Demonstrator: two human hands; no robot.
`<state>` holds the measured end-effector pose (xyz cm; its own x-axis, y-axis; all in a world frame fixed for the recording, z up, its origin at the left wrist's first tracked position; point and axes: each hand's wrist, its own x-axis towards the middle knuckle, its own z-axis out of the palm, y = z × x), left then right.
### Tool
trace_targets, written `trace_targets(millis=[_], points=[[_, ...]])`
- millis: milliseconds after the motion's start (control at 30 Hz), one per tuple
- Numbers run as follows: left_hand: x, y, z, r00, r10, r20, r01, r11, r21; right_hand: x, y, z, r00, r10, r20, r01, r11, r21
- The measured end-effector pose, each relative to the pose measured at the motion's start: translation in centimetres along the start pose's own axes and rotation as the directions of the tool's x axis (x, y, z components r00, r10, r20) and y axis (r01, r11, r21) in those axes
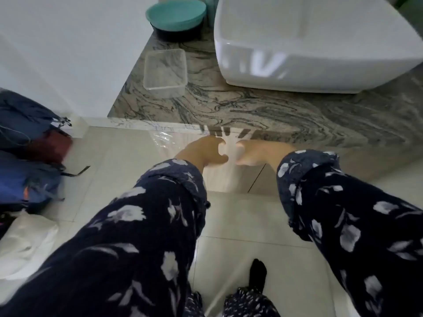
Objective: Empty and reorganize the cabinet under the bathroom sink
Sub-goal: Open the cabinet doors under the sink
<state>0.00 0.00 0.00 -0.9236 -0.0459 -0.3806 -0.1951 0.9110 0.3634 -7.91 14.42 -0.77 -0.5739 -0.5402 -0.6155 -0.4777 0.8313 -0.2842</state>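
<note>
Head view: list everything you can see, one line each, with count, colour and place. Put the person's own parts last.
Sink: one, white, on the countertop, upper right.
Countertop: one, grey marbled, across the middle.
Bowl: one, teal, at the back of the countertop, left of the sink.
Plastic box: one, clear, no lid, on the countertop in front of the bowl.
Cabinet doors: two, pale, below the countertop edge.
Bags: a few, navy, blue and dark red, piled on the floor at left.
Cloth: one, white, on the floor, lower left.
Left hand: one, at the cabinet doors' top edge; grip blurred.
Right hand: one, beside it, likewise blurred.
</note>
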Motion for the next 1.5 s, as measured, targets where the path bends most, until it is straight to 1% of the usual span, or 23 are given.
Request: trace_targets(millis=[33,100,133,233,367,533,700,800,900,933,1000,1100,1267,1400,1467,1500], points=[[0.2,0.2,0.7,1.0,-0.006,0.019,0.006,1.0,0.006,-0.4,0.5,0.4,0.999,0.025,0.021,-0.025,1.0,-0.007],[0.7,0.3,2.3,0.999,-0.03,0.011,0.03,1.0,-0.001,-1.2,1.2,1.0,0.994,0.104,0.009,-0.104,0.994,-0.01],[0.9,0.4,3.2,0.999,-0.051,0.009,0.051,0.999,0.005,-1.6,1.6,1.5,0.993,0.117,-0.009,-0.117,0.993,-0.024],[2.0,1.3,4.8,0.995,-0.09,-0.051,0.093,0.994,0.055,-1.3,2.8,2.6,0.991,0.087,-0.098,-0.093,0.994,-0.058],[3.5,2.4,6.4,0.983,-0.124,-0.135,0.14,0.983,0.117,-0.2,5.1,4.1,0.967,0.041,-0.251,-0.094,0.975,-0.202],[4.5,2.4,7.7,0.97,-0.146,-0.196,0.174,0.975,0.136,0.5,6.4,4.8,0.935,0.054,-0.35,-0.143,0.962,-0.232],[4.1,1.5,8.9,0.962,-0.105,-0.253,0.146,0.978,0.151,1.1,5.8,5.0,0.899,0.047,-0.436,-0.165,0.958,-0.236],[2.9,0.8,10.0,0.956,-0.051,-0.288,0.111,0.974,0.197,0.8,5.4,5.7,0.842,-0.006,-0.54,-0.162,0.951,-0.264],[0.9,-0.1,11.1,0.951,-0.006,-0.308,0.085,0.966,0.244,-0.1,4.3,7.4,0.815,-0.023,-0.58,-0.154,0.955,-0.254],[0.3,-0.4,11.2,0.947,-0.003,-0.321,0.088,0.965,0.249,-0.5,3.9,8.2,0.808,-0.01,-0.588,-0.155,0.961,-0.23],[-0.6,-1.2,11.0,0.937,-0.043,-0.348,0.119,0.973,0.199,-1.4,3.4,9.9,0.791,0.015,-0.612,-0.161,0.969,-0.185],[-1.6,-2.0,10.6,0.932,-0.127,-0.339,0.178,0.976,0.123,-3.1,2.3,12.1,0.783,0.007,-0.622,-0.146,0.974,-0.173],[-4.2,-1.4,11.9,0.912,-0.206,-0.356,0.223,0.975,0.007,-6.0,-0.3,14.2,0.821,-0.015,-0.57,-0.043,0.995,-0.088],[-6.3,-2.1,12.4,0.912,-0.223,-0.345,0.256,0.965,0.054,-7.8,-1.7,15.8,0.856,-0.086,-0.51,0.069,0.996,-0.052],[-7.3,-2.7,12.4,0.917,-0.218,-0.333,0.262,0.96,0.093,-8.5,-1.9,16.1,0.884,-0.101,-0.457,0.135,0.99,0.044],[-7.8,-3.0,12.4,0.92,-0.215,-0.328,0.266,0.957,0.118,-8.8,-1.8,16.2,0.9,-0.123,-0.418,0.153,0.987,0.039]])
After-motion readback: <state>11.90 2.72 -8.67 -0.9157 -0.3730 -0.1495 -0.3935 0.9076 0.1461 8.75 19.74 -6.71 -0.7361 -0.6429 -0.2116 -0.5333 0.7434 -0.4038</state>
